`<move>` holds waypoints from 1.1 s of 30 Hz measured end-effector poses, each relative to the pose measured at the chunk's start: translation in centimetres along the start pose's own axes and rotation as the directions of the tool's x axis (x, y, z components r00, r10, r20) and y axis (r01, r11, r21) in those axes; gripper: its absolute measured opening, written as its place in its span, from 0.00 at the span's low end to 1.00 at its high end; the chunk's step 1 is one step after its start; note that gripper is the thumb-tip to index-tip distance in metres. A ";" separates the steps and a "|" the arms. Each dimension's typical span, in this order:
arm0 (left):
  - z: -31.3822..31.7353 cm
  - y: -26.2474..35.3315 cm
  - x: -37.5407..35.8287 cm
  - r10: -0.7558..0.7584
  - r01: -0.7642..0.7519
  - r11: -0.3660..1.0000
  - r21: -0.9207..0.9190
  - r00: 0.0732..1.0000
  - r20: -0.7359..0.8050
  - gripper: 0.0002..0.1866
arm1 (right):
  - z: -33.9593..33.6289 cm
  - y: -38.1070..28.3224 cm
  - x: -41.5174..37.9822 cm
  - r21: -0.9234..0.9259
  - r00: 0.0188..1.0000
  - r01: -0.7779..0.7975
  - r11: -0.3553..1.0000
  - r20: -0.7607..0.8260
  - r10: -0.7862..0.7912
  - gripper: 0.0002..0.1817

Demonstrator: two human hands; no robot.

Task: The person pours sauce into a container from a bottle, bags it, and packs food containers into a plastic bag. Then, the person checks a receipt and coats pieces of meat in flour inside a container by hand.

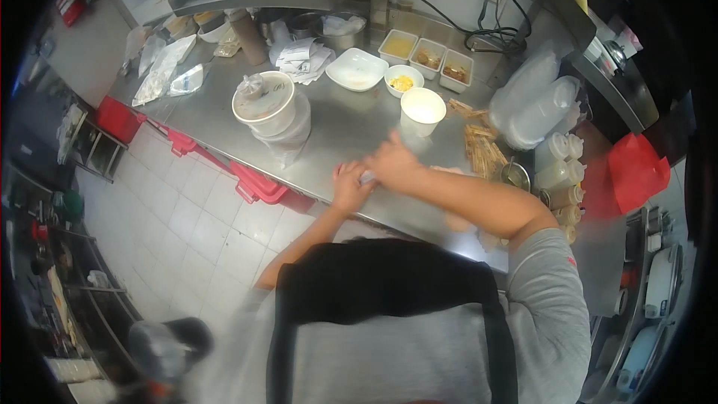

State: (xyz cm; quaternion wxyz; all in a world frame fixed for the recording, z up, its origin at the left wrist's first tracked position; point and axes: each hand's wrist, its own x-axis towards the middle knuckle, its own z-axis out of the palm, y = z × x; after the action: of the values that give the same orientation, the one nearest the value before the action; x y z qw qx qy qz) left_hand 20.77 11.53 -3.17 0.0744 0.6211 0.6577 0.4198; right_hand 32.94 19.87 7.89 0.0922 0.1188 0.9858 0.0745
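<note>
steel counter (pixel 351 131) (cluttered with tubs); white tiled floor (pixel 187 217) below

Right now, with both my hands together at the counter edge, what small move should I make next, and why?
Probably pause and steady the small item between your left hand and right hand. Both hands meet over the steel counter near its front edge, motion blur hides what they grip, and the white cup stands close behind them.

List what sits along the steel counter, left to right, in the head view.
Plastic bags → lidded tub → white bowl → small bowl of yellow food → white cup → wooden sticks → stacked clear containers → squeeze bottles. Both hands, left and right, meet at the near edge.
</note>
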 end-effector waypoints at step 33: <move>-2.1 1.9 0.3 0.344 -0.409 0.900 0.151 0.879 0.330 0.09 | 7.8 1.6 -5.6 0.924 0.880 -0.166 0.344 -0.019 0.474 0.22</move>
State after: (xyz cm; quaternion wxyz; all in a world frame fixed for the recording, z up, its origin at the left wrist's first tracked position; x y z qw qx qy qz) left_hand 20.81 10.54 -0.48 0.0201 0.7973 0.5468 0.2548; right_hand 40.20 21.01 1.45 -0.1458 0.3303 0.8253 -0.4342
